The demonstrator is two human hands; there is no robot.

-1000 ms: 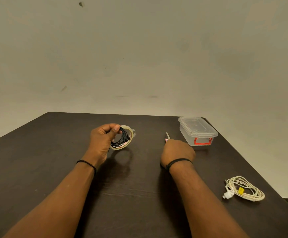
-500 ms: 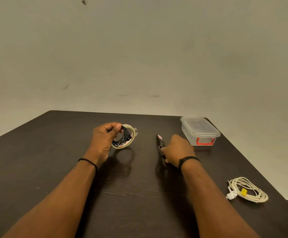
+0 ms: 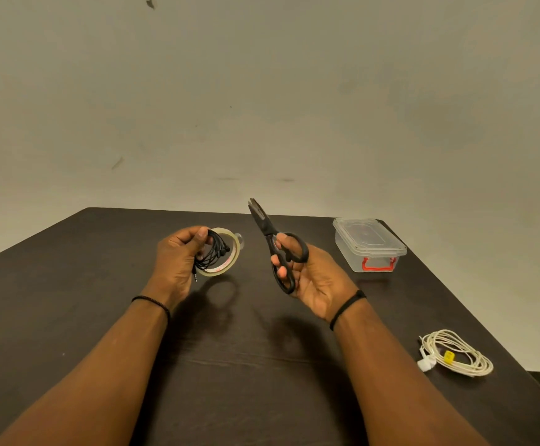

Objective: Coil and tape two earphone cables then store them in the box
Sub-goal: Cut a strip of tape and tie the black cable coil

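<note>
Right hand (image 3: 310, 272) just lifted the scissors (image 3: 273, 243) off the table, left (image 3: 181, 259) grips black cable (image 3: 214, 252) plus tape (image 3: 227, 255), so cutting's next.

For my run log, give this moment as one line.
left hand: grips black earphone coil and tape roll | right hand: holds scissors | white earphones: table | box: lidded

Plain indoor room: dark wooden table (image 3: 69, 300) against bare, scuffed wall (image 3: 262, 91).
</note>
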